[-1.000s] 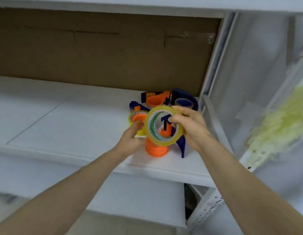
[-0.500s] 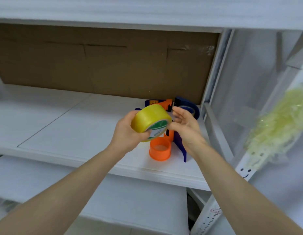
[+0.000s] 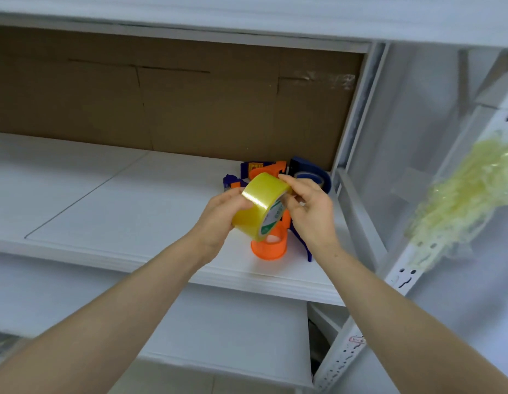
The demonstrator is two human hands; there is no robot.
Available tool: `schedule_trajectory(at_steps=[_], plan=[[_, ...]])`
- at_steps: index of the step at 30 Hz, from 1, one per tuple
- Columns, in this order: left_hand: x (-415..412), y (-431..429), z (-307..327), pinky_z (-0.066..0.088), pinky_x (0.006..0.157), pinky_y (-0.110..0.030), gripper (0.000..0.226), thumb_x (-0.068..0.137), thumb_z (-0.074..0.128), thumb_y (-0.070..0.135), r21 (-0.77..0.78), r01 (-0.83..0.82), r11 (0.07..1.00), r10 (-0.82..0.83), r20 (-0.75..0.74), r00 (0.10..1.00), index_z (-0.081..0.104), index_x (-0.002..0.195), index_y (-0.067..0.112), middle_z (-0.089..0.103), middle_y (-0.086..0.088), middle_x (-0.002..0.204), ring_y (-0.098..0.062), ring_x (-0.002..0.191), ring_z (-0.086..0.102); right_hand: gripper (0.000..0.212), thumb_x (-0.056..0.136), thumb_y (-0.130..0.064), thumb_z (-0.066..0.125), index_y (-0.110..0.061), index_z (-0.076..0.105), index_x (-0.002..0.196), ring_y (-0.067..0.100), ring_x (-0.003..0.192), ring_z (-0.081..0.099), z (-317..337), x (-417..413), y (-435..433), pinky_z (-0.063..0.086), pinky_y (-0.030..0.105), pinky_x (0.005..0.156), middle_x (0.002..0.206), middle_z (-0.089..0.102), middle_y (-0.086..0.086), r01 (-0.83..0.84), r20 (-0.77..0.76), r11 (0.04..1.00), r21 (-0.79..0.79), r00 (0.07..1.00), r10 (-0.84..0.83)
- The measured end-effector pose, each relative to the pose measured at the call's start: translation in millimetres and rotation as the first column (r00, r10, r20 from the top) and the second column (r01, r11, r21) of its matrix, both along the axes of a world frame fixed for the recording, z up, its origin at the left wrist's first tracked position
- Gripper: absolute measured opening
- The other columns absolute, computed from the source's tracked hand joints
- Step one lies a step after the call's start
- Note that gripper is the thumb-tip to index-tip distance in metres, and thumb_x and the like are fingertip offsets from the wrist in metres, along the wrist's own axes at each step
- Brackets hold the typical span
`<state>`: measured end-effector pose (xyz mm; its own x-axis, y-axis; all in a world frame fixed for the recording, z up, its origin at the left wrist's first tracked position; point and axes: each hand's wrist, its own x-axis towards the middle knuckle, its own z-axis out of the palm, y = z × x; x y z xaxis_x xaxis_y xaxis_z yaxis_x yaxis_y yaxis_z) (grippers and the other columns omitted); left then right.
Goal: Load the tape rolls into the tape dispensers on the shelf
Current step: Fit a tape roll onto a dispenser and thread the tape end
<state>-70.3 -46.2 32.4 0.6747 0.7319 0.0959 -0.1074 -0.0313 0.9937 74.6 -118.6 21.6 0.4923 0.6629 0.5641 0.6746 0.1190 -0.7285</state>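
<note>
Now left hand [image 3: 218,220] grip wraps tilted tape roll [image 3: 259,206]; right hand [image 3: 309,211] fingertips pinch its upper edge.

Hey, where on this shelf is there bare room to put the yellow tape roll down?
The shelf board is bare from its left end up to the orange dispenser, between the cardboard back and the front edge. The lower shelf looks bare too. The right end is crowded: the blue dispenser and others cluster there beside the post.
</note>
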Motion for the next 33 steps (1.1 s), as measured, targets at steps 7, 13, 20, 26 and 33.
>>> schedule_trajectory(at_steps=[7, 13, 20, 26, 33], plan=[[-3, -5, 2, 0.046, 0.08, -0.031, 0.018, 0.077, 0.066, 0.023, -0.115, -0.036, 0.993, 0.038, 0.011, 0.999, 0.065, 0.089, 0.01, 0.062, -0.011, 0.096, -0.021, 0.092, 0.058, 0.036, 0.087, -0.004, 0.059, -0.014, 0.062, 0.122, 0.009, 0.103, 0.05, -3, -4, -2, 0.045, 0.019, 0.088, 0.113, 0.063, 0.005, 0.038, 0.12, 0.998, 0.04, 0.992, -0.043], [-5, -8, 4, 0.046, 0.078, -0.032, 0.007, 0.086, 0.061, 0.017, -0.183, -0.115, 0.976, 0.124, 0.038, 0.992, 0.062, 0.08, 0.014, 0.062, -0.006, 0.086, -0.02, 0.087, 0.057, 0.035, 0.087, -0.007, 0.06, -0.015, 0.063, 0.121, 0.005, 0.098, 0.052, -6, -10, -3, 0.048, 0.021, 0.083, 0.109, 0.065, 0.003, 0.027, 0.121, 0.999, 0.035, 0.992, -0.031], [-10, 1, 5, 0.054, 0.061, -0.023, 0.032, 0.083, 0.064, 0.035, -0.285, -0.053, 0.957, 0.077, 0.073, 0.994, 0.068, 0.099, 0.008, 0.072, -0.004, 0.08, -0.013, 0.069, 0.068, 0.06, 0.078, -0.005, 0.071, -0.036, 0.05, 0.125, 0.002, 0.105, 0.056, 14, -2, -15, 0.048, 0.011, 0.082, 0.115, 0.059, -0.011, -0.312, -0.241, 0.931, -0.189, 0.934, 0.264], [1, 2, 8, 0.051, 0.08, -0.029, 0.036, 0.083, 0.061, 0.047, -0.249, -0.049, 0.967, 0.05, 0.0, 0.999, 0.07, 0.091, 0.013, 0.069, -0.006, 0.084, -0.018, 0.079, 0.064, 0.055, 0.083, 0.008, 0.058, -0.022, 0.054, 0.128, -0.007, 0.089, 0.062, 13, 5, -15, 0.05, 0.011, 0.083, 0.1, 0.066, -0.014, -0.33, -0.307, 0.934, -0.14, 0.911, 0.276], [12, 11, 14, 0.054, 0.072, -0.03, 0.035, 0.082, 0.066, 0.044, -0.052, -0.265, 0.963, 0.251, -0.196, 0.948, 0.063, 0.097, 0.013, 0.069, -0.011, 0.104, -0.022, 0.098, 0.065, 0.054, 0.075, -0.006, 0.067, -0.029, 0.06, 0.124, 0.017, 0.095, 0.064, 8, 13, -13, 0.055, 0.038, 0.087, 0.103, 0.068, -0.001, -0.01, -0.118, 0.99, -0.139, 0.993, -0.007]])
